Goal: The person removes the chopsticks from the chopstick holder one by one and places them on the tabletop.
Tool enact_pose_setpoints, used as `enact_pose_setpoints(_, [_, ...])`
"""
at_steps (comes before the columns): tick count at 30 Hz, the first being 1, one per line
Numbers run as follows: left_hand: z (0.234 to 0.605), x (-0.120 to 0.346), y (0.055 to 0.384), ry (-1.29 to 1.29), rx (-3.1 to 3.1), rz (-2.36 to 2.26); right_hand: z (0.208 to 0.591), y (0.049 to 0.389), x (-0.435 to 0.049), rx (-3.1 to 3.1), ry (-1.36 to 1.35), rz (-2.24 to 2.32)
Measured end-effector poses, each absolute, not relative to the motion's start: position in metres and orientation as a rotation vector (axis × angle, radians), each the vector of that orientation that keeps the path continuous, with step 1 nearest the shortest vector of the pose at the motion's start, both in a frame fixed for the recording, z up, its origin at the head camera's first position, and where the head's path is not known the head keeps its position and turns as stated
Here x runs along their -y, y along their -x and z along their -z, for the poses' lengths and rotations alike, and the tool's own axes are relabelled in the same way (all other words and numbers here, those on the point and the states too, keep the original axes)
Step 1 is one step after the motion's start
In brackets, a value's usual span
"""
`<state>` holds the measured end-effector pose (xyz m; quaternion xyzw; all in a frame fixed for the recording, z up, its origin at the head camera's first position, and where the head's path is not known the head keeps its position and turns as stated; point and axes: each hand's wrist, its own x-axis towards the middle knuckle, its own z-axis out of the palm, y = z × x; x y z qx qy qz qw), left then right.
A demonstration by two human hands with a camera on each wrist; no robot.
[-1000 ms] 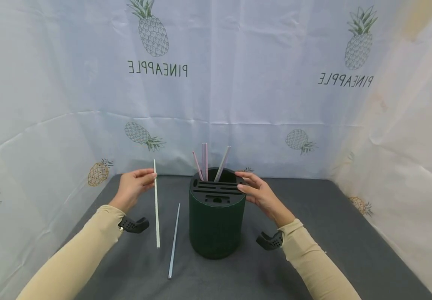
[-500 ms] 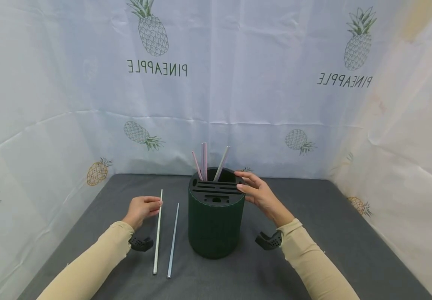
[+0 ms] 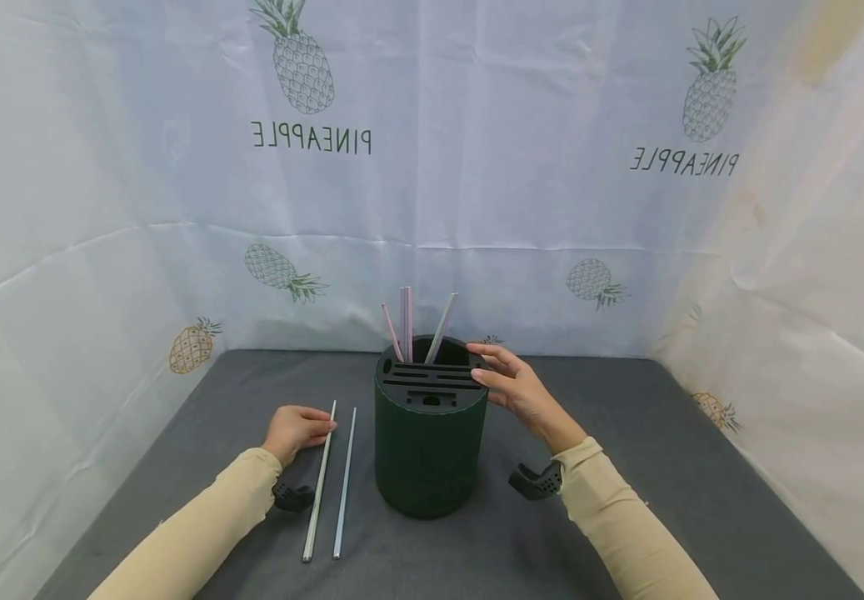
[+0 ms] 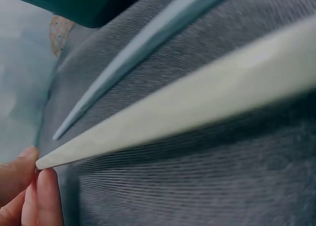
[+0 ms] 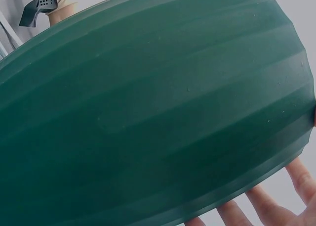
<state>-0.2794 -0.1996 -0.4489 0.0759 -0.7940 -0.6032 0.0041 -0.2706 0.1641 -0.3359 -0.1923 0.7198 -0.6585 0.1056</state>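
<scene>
My left hand (image 3: 298, 429) pinches a pale green chopstick (image 3: 319, 492) near its thin far end, thumb against fingertips. In the left wrist view the pale chopstick (image 4: 173, 107) lies close over the grey cloth, with a shadow along it. Beside it, to the right, a light blue chopstick (image 3: 345, 483) rests on the cloth. A dark green round utensil holder (image 3: 427, 458) stands upright, with several pink, purple and greyish chopsticks (image 3: 407, 325) leaning in its rear opening. My right hand (image 3: 517, 387) rests on the holder's right rim, its fingers (image 5: 266, 206) spread along the wall.
Dark grey cloth (image 3: 589, 542) covers the table. White curtains with pineapple prints (image 3: 514, 183) enclose the back and sides. A black wrist camera (image 3: 540, 482) sits on the right wrist, close to the holder.
My left hand has come down and toward the right, laying the pale chopstick from raised to alongside the blue one. The right hand stays on the holder.
</scene>
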Motion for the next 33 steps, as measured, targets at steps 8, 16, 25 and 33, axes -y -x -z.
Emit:
enact_pose_setpoints(8, [0.451, 0.194, 0.278, -0.249, 2.514, 1.831, 0.335, 0.271, -0.164, -2.111, 0.552, 1.944])
enact_pose_setpoints(16, [0.454, 0.19, 0.283, -0.305, 2.555, 1.75, 0.335, 0.272, -0.164, -2.119, 0.54, 1.94])
enact_pose_setpoints(25, [0.448, 0.186, 0.282, -0.316, 2.597, 1.679, 0.334, 0.27, -0.163, -2.125, 0.529, 1.939])
enact_pose_setpoints(33, [0.446, 0.187, 0.278, -0.306, 2.573, 1.748, 0.337, 0.272, -0.165, -2.131, 0.542, 1.928])
